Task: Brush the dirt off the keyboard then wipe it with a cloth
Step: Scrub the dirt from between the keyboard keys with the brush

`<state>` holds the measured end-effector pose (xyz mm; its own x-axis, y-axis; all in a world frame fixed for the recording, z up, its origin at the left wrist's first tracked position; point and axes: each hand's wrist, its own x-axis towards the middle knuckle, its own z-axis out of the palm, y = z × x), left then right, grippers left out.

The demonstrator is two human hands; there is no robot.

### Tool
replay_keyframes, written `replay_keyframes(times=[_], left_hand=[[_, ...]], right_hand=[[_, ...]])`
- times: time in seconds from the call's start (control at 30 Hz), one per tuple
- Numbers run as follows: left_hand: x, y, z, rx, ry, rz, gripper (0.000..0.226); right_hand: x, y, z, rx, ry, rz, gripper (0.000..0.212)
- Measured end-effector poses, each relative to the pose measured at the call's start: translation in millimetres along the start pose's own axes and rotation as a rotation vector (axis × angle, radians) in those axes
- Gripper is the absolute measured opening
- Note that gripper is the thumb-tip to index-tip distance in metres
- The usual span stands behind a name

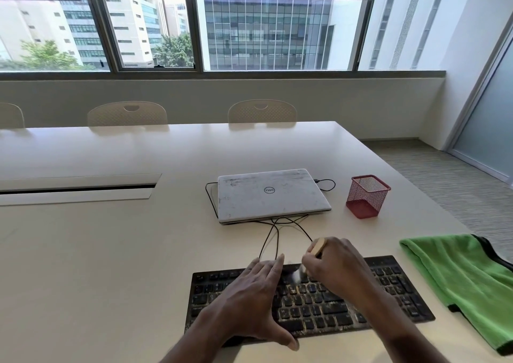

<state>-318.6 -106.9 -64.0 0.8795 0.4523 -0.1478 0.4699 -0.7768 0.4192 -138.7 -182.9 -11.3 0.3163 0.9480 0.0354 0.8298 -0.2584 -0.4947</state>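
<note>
While your left hand (256,296) lay flat, fingers spread, on the keyboard (308,301), whose long axis ran left to right, your right hand (337,265) gripped the brush (316,247), bristles down on the keys; red mesh cup (366,196), contents unclear; green cloth (466,279) rightmost.
</note>
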Motion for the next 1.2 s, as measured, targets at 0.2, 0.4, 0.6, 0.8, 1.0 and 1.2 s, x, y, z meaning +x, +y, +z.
replay_keyframes(times=[0.2, 0.4, 0.6, 0.8, 1.0, 1.2], left_hand=[[-0.5, -1.7, -3.7, 0.009, 0.004, -0.012, 0.146], [4.4, -1.2, 0.5, 0.035, 0.009, 0.013, 0.147], [14.8, -1.6, 6.3, 0.073, 0.019, 0.043, 0.148], [24.1, 5.2, 7.7, 0.073, 0.01, 0.07, 0.146], [29.6, 9.5, 8.0, 0.066, -0.006, 0.078, 0.146], [31.5, 10.4, 8.2, 0.061, 0.003, 0.085, 0.146]], right_hand=[[2.9, -1.7, -6.9, 0.135, 0.094, 0.033, 0.017], [3.0, 0.4, -3.5, -0.063, 0.097, 0.099, 0.023], [5.0, 2.9, -6.6, 0.022, 0.098, 0.063, 0.015], [4.1, 8.5, -11.4, -0.042, 0.124, 0.075, 0.018], [2.0, 9.0, -12.5, -0.058, 0.04, 0.043, 0.017], [3.1, 11.2, -13.0, -0.037, 0.06, 0.025, 0.016]])
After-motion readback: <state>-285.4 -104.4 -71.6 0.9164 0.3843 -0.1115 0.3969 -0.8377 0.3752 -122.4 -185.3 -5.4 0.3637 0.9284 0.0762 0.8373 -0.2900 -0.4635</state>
